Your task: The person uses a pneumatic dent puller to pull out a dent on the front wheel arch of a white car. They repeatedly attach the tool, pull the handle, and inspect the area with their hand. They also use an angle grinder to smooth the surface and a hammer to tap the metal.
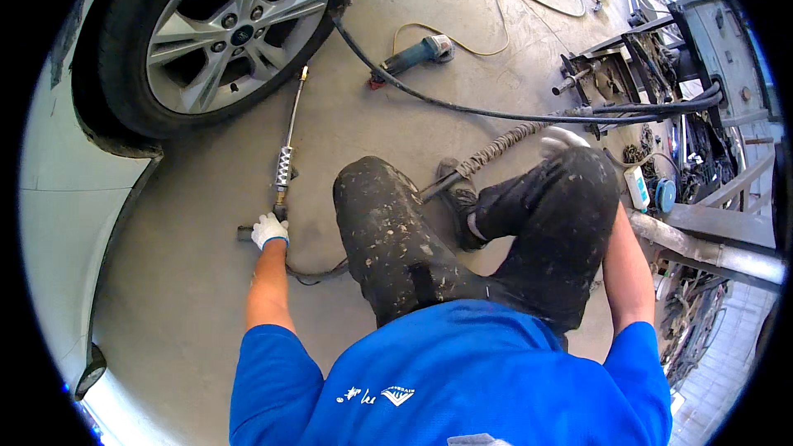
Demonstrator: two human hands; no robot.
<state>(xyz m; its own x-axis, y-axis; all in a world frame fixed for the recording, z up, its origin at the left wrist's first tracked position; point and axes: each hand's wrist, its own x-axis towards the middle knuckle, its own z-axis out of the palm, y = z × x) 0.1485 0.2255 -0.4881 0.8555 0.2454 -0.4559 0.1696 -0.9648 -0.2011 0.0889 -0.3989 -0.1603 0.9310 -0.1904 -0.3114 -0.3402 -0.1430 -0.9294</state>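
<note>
My left hand (269, 231), in a white glove with a blue cuff, is closed round the dark grip of a slide-hammer dent puller (283, 167). The puller's steel rod points away from me, and its brass-coloured tip is close to the car's tyre. A dark cable runs from the grip across the floor toward my left leg. Beyond my right knee, my gloved right hand (563, 140) is partly hidden, with its visible fingers stretched out. Nearest to it lies a thick cable in a wrinkled sleeve (500, 149); I cannot tell whether they touch.
A car wheel (239, 37) and pale body panel (70, 198) stand on the left. An angle grinder (417, 58) lies ahead, with a black cable (462, 107) crossing near it. On the right are a metal frame (723, 49), a white bottle (637, 188) and chains.
</note>
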